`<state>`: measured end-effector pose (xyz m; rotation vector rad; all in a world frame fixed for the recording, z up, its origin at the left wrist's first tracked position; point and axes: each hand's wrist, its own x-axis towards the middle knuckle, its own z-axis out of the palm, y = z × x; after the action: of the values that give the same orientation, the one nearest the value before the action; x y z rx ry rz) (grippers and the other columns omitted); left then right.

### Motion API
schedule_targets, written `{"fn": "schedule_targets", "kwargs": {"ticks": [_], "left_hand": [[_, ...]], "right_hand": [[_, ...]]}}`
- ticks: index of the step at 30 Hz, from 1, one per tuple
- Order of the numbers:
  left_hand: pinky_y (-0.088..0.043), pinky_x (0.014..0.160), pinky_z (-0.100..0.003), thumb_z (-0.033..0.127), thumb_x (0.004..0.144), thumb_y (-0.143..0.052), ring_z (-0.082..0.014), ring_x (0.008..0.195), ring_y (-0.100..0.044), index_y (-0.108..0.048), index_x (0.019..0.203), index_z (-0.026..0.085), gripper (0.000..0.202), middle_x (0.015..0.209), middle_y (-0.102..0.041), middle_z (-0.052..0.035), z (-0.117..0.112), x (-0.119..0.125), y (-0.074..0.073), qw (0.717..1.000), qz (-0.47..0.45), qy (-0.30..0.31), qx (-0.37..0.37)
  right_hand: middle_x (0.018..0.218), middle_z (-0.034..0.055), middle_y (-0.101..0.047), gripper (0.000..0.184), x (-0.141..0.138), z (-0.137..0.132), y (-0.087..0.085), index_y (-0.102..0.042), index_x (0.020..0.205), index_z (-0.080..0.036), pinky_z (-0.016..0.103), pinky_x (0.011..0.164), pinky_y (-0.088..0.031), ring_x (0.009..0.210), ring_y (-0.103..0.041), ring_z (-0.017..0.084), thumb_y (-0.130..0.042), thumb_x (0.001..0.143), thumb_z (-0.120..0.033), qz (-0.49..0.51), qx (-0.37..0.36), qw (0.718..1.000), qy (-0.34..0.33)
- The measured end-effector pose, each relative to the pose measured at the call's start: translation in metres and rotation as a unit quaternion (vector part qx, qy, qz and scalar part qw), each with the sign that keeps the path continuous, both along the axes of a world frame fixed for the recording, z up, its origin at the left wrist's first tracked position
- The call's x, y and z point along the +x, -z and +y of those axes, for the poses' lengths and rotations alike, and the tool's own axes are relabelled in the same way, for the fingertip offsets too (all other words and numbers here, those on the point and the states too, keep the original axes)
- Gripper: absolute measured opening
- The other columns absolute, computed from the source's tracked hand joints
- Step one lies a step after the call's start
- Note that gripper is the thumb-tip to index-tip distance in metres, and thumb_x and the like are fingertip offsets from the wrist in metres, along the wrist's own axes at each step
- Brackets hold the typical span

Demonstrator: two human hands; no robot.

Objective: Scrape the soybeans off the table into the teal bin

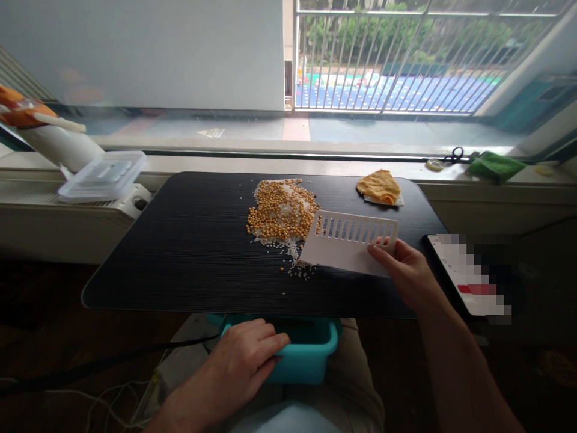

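A heap of yellow beans mixed with white rice grains (282, 211) lies on the black tabletop (193, 246). My right hand (406, 270) grips a white slotted plastic scraper (349, 242) by its right end; the scraper's left edge touches the right side of the heap. My left hand (241, 361) is below the table's near edge, fingers curled over the rim of a teal plastic bin (311, 352) that rests on my lap.
An orange cloth (380, 186) lies at the table's far right. A phone (469, 273) sits at the right edge. A clear lidded box (103, 175) and white bottle (58, 144) stand on the left sill; scissors (453, 156) and a green cloth (493, 165) lie on the right sill.
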<state>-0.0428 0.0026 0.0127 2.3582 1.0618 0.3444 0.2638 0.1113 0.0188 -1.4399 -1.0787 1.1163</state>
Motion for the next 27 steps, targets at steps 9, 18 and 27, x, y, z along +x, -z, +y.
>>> {"fn": "schedule_targets", "kwargs": {"ticks": [9,18,27], "left_hand": [[-0.039,0.065,-0.031,0.004,0.089,-0.056,-0.0205,0.075,-0.056,-0.063,0.1,0.019,0.019,0.083,-0.063,-0.001,-0.001,-0.004,0.0,1.0,0.009,-0.005,-0.003],[-0.037,0.064,-0.03,0.004,0.087,-0.059,-0.0203,0.075,-0.055,-0.063,0.099,0.018,0.019,0.083,-0.061,-0.0011,0.002,-0.005,0.0,1.0,0.019,-0.006,-0.006],[-0.04,0.065,-0.031,0.003,0.087,-0.06,-0.0209,0.075,-0.056,-0.064,0.1,0.017,0.02,0.083,-0.061,-0.0016,0.0,-0.006,-0.002,1.0,0.021,-0.007,-0.007]], "right_hand": [[0.077,-0.0005,-0.064,0.028,-0.009,0.0,0.001,-0.068,0.078,-0.023,0.027,0.066,-0.048,0.072,-0.056,0.016,-0.083,0.067,-0.044,0.035,-0.004,0.999,-0.037],[0.078,-0.0007,-0.066,0.027,0.006,-0.015,0.001,-0.072,0.078,-0.023,0.025,0.069,-0.048,0.073,-0.057,0.015,-0.086,0.065,-0.042,0.024,-0.04,0.999,-0.017],[0.078,0.0,-0.068,0.028,0.009,-0.031,-0.002,-0.073,0.078,-0.023,0.023,0.068,-0.05,0.073,-0.059,0.015,-0.085,0.066,-0.045,0.022,-0.062,0.997,-0.037]]}}
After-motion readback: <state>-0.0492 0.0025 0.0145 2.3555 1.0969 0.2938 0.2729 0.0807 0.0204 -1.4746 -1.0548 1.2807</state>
